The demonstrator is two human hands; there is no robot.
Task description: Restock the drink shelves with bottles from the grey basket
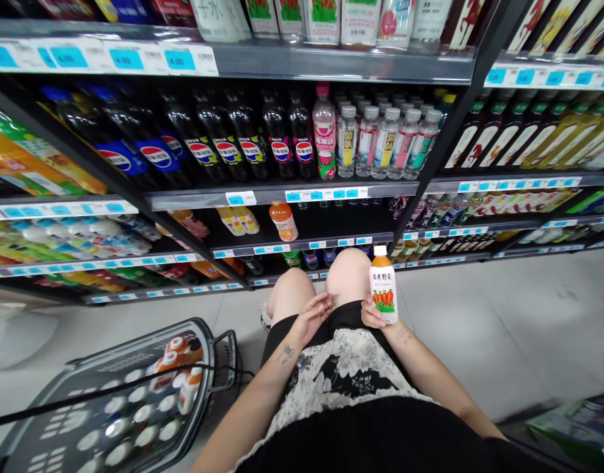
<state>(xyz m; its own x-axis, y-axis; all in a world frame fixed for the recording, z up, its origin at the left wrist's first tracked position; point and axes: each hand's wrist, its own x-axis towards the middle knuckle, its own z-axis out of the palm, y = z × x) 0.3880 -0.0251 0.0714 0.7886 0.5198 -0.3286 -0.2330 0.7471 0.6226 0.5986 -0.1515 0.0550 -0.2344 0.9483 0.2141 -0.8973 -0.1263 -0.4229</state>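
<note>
A juice bottle (383,295) with a white cap, orange neck and a white label showing carrots stands upright over my right knee. The fingers of my right hand (372,313) wrap around its lower part, and the label faces me. My left hand (313,316) rests palm inward over my lap between the thighs, its fingers loosely stretched and nothing in them. On the low shelf ahead, apart from both hands, stands an orange juice bottle (284,222) with an orange cap.
A grey shopping basket (203,328) with several bottles, mostly white-capped, sits on the floor at my left. Shelves ahead hold cola bottles (227,141), a pink bottle (324,135) and clear soda bottles (383,148). Shelf edges (302,246) lie just beyond my knees. Green packages (572,430) are at lower right.
</note>
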